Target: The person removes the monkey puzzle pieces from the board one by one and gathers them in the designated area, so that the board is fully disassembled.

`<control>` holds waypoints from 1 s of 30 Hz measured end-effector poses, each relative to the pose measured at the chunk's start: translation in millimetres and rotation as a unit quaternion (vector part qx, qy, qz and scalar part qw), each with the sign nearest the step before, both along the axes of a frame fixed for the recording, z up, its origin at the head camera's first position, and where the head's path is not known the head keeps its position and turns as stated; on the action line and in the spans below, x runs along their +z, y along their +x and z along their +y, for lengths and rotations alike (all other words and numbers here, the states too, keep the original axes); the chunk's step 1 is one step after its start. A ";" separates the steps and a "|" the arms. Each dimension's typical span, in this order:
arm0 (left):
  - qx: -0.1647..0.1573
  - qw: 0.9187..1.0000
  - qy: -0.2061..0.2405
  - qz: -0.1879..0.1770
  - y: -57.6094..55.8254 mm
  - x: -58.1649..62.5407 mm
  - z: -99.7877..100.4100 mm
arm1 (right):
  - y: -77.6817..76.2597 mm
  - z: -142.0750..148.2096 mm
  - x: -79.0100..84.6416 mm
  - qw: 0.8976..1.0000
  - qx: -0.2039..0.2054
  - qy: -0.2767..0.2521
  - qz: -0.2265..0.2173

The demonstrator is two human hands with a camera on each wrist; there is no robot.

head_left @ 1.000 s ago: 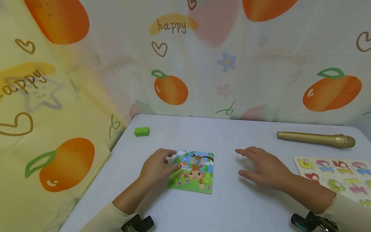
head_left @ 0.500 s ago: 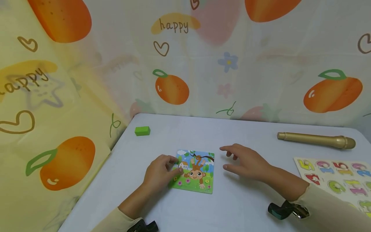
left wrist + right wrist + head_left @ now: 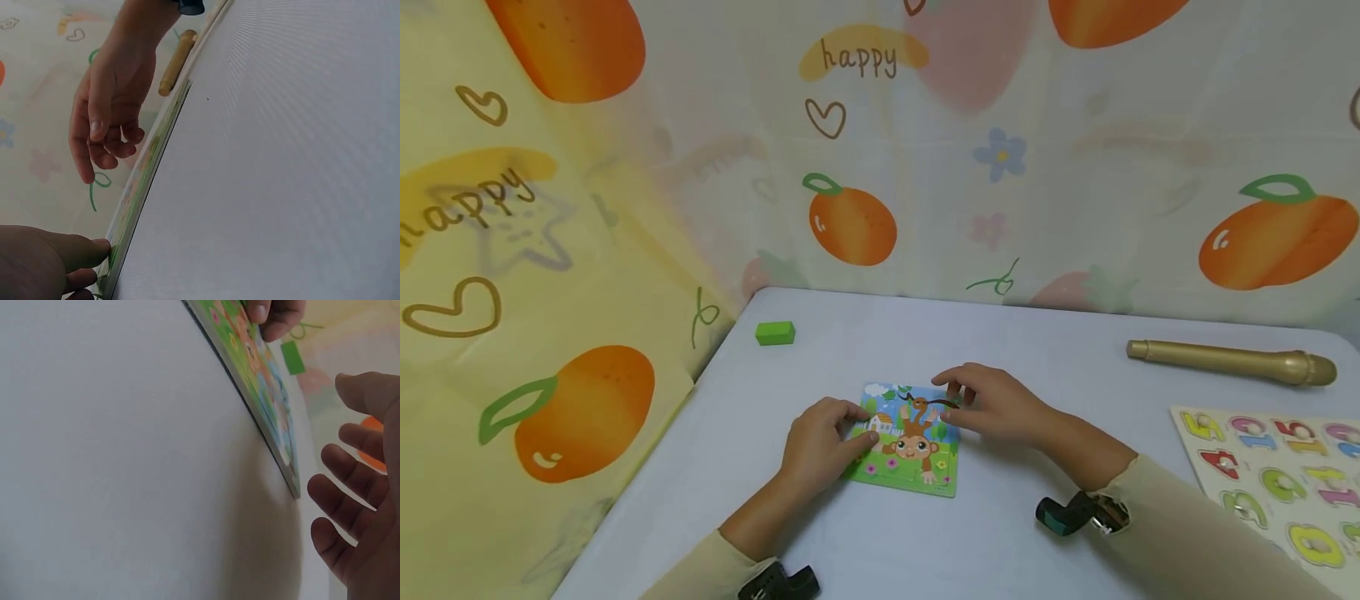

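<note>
A square picture puzzle [image 3: 917, 475] with a monkey hanging from a branch lies flat on the white table. At its left side is my left hand [image 3: 823, 442], its thumb reaching over the puzzle's edge and its fingers loosely bent; in the left wrist view the thumb tip [image 3: 103, 245] is right at the edge. My right hand [image 3: 1000, 404] hovers by the upper right corner, thumb and index apart, overlapping the corner in the head view. The right wrist view shows the relaxed right fingers [image 3: 350, 472] beside the puzzle [image 3: 262, 394], holding nothing.
A green block [image 3: 775, 333] lies at the table's back left. At the back right is a gold microphone-shaped object [image 3: 1232, 360]. A number puzzle board [image 3: 1217, 496] lies at the right, partly behind the right sleeve. A fruit-printed cloth [image 3: 925, 183] hangs behind the table.
My right hand has moved left, from well right of the monkey puzzle to its upper right corner. My left hand has come slightly lower and closer onto the puzzle's left edge.
</note>
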State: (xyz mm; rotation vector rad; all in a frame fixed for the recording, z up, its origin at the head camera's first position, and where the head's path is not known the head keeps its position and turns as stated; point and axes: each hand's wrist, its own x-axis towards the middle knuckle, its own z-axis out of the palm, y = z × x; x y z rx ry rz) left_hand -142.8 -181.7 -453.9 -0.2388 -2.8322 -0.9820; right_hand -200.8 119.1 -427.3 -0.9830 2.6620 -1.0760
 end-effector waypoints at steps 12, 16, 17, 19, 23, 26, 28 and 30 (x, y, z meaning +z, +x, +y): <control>0.002 1.000 -0.005 -0.004 -1.1 0.3 0.0 | -16.0 -37.6 -8.6 0.999 0.000 -0.004 -0.041; -0.001 1.000 -0.008 -0.004 -0.9 -0.3 -0.2 | -18.5 -48.8 -11.8 0.999 -0.014 0.009 -0.048; -0.002 1.000 -0.010 -0.002 -0.9 -0.5 -0.3 | -18.7 -51.2 -12.2 0.999 -0.017 0.012 -0.050; -0.005 1.000 -0.014 0.001 -1.1 -0.9 0.0 | -18.2 -55.3 -12.1 0.998 -0.023 0.016 -0.053; -0.013 1.000 -0.019 0.012 -2.3 -1.6 0.7 | -18.1 -61.7 -12.0 0.998 -0.036 0.017 -0.052; -0.011 1.000 -0.019 0.012 -2.1 -1.2 0.5 | -19.0 -68.0 -12.8 0.998 -0.038 0.023 -0.051; -0.008 1.000 -0.022 0.010 -1.6 -1.0 -0.1 | -19.7 -72.8 -13.5 0.998 -0.038 0.032 -0.046; -0.005 1.000 -0.023 0.007 -1.5 -0.8 -0.9 | -20.5 -78.1 -13.1 0.998 -0.038 0.043 -0.038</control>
